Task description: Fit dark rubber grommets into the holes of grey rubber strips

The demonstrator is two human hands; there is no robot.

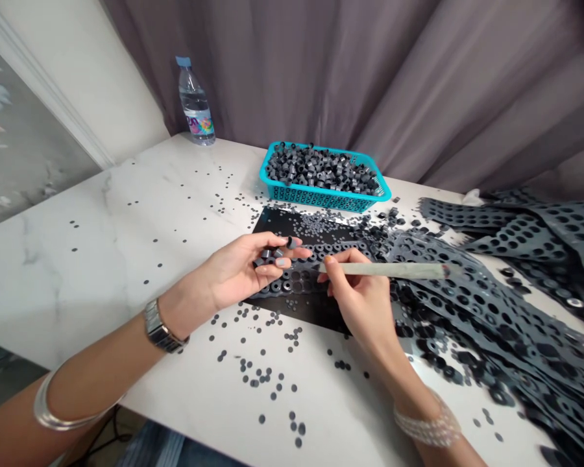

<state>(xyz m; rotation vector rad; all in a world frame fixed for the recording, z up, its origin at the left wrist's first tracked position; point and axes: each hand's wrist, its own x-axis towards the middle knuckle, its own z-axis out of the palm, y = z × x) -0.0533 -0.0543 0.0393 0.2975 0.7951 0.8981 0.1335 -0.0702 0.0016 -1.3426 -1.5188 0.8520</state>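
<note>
My left hand hovers palm-up over a black rubber sheet, its fingers curled round a few small black rubber rings. My right hand pinches a long pale stick that points right, its near end resting by the rings still set in the sheet. The two hands almost touch above the sheet. A watch and a bangle are on my left arm, a bead bracelet on my right wrist.
A turquoise basket full of black rings stands behind the sheet. Punched-out rubber strips pile up on the right. Small black discs lie scattered over the white marble table. A water bottle stands at the back left, before a grey curtain.
</note>
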